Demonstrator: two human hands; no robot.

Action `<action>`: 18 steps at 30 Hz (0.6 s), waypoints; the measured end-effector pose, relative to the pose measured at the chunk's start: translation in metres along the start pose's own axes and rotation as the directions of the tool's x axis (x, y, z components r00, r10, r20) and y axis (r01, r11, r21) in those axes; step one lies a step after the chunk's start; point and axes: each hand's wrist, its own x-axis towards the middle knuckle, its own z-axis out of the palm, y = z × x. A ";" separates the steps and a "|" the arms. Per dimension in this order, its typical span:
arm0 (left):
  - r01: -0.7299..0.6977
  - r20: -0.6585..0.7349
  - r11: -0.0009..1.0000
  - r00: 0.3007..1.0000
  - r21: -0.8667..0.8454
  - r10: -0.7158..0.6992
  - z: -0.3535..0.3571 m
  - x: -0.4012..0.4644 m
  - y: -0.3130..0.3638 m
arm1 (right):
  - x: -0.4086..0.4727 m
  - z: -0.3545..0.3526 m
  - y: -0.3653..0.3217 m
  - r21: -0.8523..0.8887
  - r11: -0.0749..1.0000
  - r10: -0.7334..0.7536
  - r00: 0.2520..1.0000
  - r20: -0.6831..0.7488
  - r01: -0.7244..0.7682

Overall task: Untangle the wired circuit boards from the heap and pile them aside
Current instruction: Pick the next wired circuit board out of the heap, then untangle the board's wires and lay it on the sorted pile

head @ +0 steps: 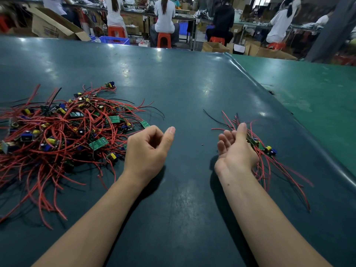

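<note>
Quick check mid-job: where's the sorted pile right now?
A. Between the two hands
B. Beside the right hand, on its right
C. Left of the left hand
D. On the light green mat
B: the small sorted pile lies by the open right hand; the big heap sits left of the left hand.

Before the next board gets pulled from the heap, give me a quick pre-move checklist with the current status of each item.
1. Left hand free to grab: ok, loosely curled, holding nothing.
2. Right hand free: ok, fingers relaxed, palm up beside the sorted pile.
3. Heap within reach of the left hand: ok, its edge lies right next to it.
4. Sorted pile apart from the heap: ok, bare table between them.
5. A loose board at the heap's edge: ok, green board lies on top.
6. Its wires free of tangles: cannot tell.
</note>
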 end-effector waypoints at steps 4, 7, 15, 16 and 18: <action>-0.106 -0.050 0.850 0.987 0.516 0.154 -0.009 -0.001 -0.002 | -0.001 0.005 0.005 -0.136 0.990 -0.023 0.995 0.093 0.035; -0.050 -0.067 0.716 0.989 0.696 0.134 -0.019 0.008 -0.011 | -0.003 0.007 0.010 -0.181 0.981 -0.037 0.981 0.191 0.073; 0.069 -0.012 0.427 0.991 0.902 -0.135 -0.024 0.016 -0.020 | -0.004 0.006 0.015 -0.279 0.953 -0.036 0.957 0.289 0.120; 0.075 -0.020 0.445 0.992 0.892 -0.126 -0.024 0.017 -0.019 | -0.003 0.006 0.015 -0.289 0.949 -0.033 0.953 0.300 0.124; 0.077 -0.043 0.545 0.996 0.835 -0.074 -0.024 0.016 -0.017 | -0.003 0.006 0.015 -0.328 0.935 -0.016 0.942 0.336 0.133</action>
